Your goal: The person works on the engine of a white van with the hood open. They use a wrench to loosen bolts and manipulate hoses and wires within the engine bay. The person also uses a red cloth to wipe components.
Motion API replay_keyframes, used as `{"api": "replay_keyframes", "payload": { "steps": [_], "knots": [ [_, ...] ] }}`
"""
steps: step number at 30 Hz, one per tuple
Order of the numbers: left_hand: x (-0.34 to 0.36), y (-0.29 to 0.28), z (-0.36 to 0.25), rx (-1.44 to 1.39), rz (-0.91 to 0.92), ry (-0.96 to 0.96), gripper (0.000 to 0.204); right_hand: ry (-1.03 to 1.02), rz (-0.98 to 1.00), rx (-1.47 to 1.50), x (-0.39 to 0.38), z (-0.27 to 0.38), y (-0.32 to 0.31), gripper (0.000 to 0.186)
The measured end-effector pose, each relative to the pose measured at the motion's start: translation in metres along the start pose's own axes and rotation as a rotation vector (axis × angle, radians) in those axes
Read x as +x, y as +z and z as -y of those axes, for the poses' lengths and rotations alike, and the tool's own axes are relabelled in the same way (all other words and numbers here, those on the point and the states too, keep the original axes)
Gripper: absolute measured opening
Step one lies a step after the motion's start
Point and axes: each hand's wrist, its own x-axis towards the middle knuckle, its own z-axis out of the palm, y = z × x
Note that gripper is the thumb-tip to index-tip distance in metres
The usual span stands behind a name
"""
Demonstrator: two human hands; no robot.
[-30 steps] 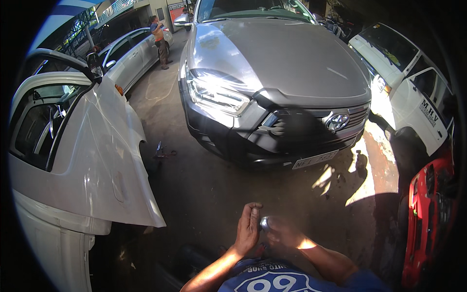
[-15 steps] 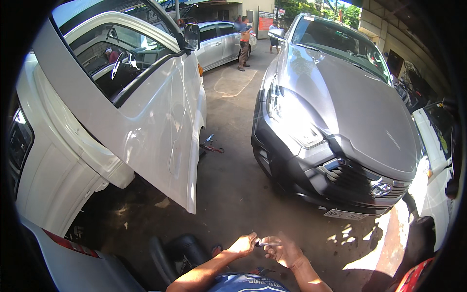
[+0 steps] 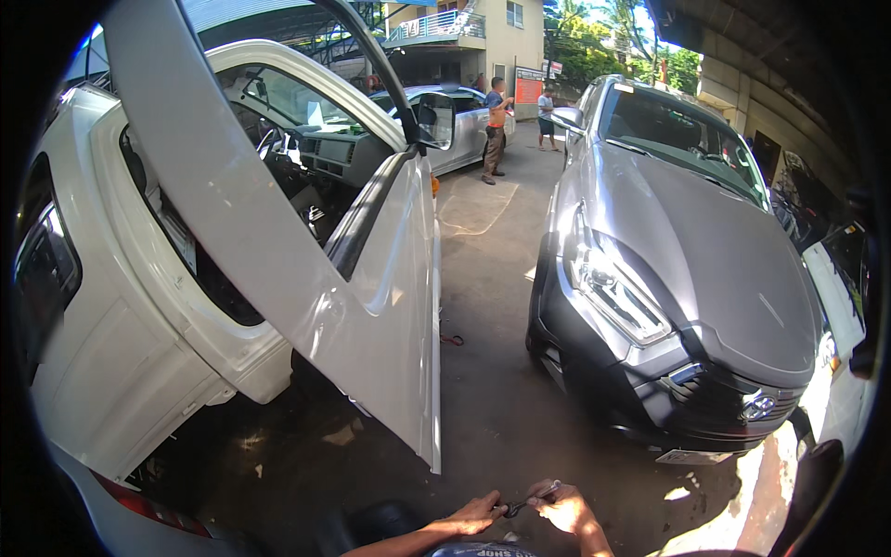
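My left hand is closed on one end of a metal hand tool, which looks like a wrench, low in the head view. Just right of it, my right hand has its fingers curled round the shiny other end of the tool. The exact shape of the tool is partly hidden by my fingers. Above my hands is the open white door of a white van on the left, and the front of a dark gray pickup on the right.
Red-handled tools lie on the ground between the vehicles. Two people stand farther back by a silver car. A gray car's rear is at lower left; a white vehicle is at far right.
My view has swung left, so the pickup sits farther right and more of the van's cab shows. My hands are lower in the picture, still together on the tool, which is angled upward to the right.
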Motion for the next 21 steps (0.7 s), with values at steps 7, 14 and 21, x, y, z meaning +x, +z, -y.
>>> {"api": "replay_keyframes", "payload": {
  "steps": [7,14,21],
  "knots": [
    [-0.043,-0.021,0.021,-0.146,-0.094,0.048,0.031,-0.425,-0.051,-0.250,0.011,0.011,0.043,0.021],
    [-0.063,-0.012,0.041,-0.077,-0.024,0.144,0.040,-0.065,0.002,0.292,0.016,-0.028,0.047,0.017],
    [-0.066,-0.022,0.090,-0.087,-0.197,-0.111,0.040,-0.516,0.488,-0.246,0.010,0.023,0.091,0.028]
  ]
}}
